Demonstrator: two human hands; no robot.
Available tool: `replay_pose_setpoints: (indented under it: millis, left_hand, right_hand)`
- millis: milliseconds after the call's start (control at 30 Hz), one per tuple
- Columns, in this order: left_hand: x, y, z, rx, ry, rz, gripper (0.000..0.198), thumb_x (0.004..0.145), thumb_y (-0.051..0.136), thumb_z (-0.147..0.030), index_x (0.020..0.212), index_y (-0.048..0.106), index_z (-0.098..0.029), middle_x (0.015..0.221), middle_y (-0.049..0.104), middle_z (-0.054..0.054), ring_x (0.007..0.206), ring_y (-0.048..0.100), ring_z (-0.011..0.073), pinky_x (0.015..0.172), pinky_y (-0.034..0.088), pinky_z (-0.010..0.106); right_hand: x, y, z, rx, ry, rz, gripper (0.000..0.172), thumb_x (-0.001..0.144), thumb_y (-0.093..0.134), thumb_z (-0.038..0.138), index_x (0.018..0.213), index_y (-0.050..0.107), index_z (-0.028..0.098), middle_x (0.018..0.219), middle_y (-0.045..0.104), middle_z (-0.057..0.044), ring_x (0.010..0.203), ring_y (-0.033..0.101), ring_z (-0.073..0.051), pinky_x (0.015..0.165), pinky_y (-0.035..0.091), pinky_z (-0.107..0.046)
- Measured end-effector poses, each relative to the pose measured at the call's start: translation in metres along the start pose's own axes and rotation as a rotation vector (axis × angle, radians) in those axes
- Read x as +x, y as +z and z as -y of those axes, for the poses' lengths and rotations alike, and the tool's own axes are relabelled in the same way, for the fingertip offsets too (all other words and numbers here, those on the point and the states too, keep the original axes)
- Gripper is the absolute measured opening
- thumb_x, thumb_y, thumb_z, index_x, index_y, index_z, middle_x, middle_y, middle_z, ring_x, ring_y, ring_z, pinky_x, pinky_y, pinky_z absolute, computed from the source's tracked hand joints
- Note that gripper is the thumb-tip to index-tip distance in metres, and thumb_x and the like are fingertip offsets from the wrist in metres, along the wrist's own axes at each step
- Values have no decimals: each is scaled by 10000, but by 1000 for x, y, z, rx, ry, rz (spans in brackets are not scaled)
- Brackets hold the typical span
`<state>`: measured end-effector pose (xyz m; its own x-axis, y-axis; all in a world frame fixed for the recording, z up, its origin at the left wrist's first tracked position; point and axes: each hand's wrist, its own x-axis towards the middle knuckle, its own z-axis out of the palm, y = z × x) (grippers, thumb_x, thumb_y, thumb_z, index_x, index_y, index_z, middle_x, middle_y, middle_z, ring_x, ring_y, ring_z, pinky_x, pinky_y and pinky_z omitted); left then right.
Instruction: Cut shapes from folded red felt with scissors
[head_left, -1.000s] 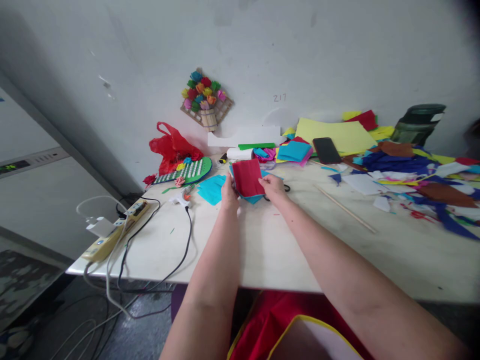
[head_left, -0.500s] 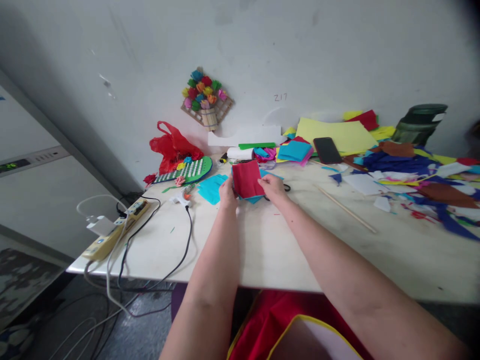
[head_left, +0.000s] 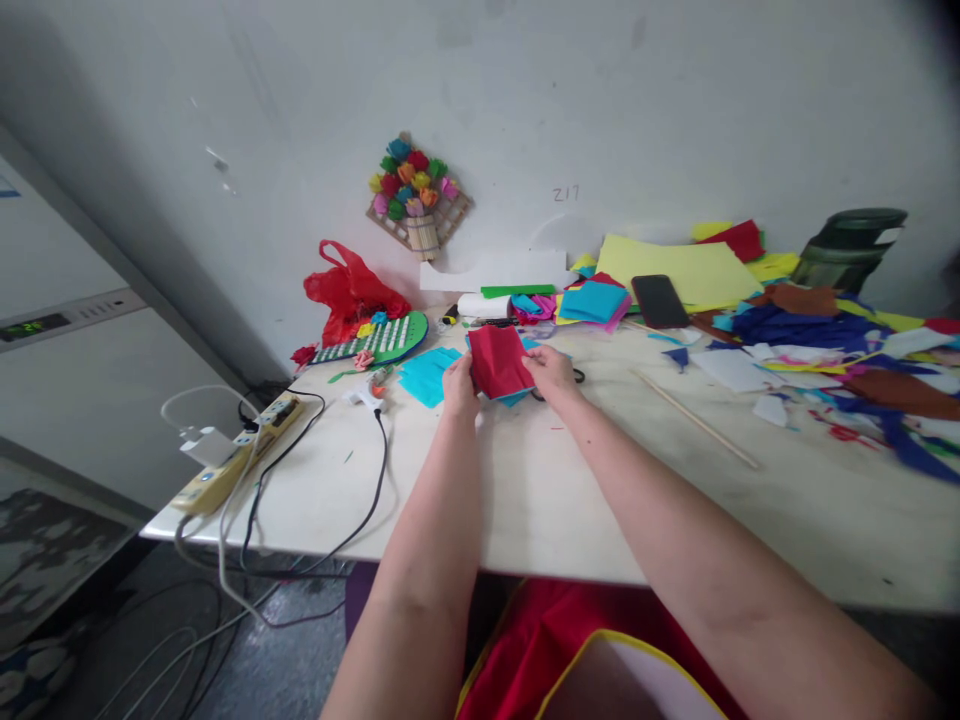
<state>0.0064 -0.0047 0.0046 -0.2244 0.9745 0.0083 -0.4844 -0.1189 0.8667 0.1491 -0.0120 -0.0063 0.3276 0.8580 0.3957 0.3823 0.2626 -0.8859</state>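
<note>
Between my two hands is a square of red paper (head_left: 500, 361), held a little above the table. My left hand (head_left: 460, 386) pinches its left edge, and my right hand (head_left: 549, 371) grips its right edge. Blue paper sheets (head_left: 430, 376) lie on the table just left of my left hand, and more blue shows beneath the red square. Close by my right hand, a black handle loop (head_left: 578, 376) sticks out; the rest of that tool is hidden.
At the left are a white glue gun (head_left: 367, 393), its cord and a power strip (head_left: 217, 487). A wooden stick (head_left: 694, 418), a phone (head_left: 659, 302), coloured paper scraps (head_left: 795, 327) and a dark green bottle (head_left: 847, 250) lie to the right. A red bag (head_left: 349, 295) sits behind.
Both hands still hold the red paper, whose tilt has shifted slightly. The whole view has moved a little, so things appear slightly further right.
</note>
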Motion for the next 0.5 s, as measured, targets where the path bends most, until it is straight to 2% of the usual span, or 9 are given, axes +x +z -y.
replay_pose_setpoints:
  millis: [233, 500]
  left_hand:
    - [-6, 5, -2, -94, -96, 140, 224, 635, 676, -301, 756, 583, -137, 582, 562, -11, 488, 507, 84, 448, 354, 190]
    - [-4, 4, -1, -127, -167, 128, 188, 683, 660, -300, 760, 580, -147, 585, 574, -9, 499, 519, 94, 476, 381, 204]
  right_hand:
    - [-1, -7, 6, 47, 38, -68, 205, 680, 530, 331, 679, 644, 161, 604, 597, -22, 619, 528, -170, 624, 412, -290]
    - [6, -1, -8, 218, 118, -179, 307, 664, 547, 416, 740, 653, 138, 624, 593, -19, 626, 515, -159, 603, 414, -273]
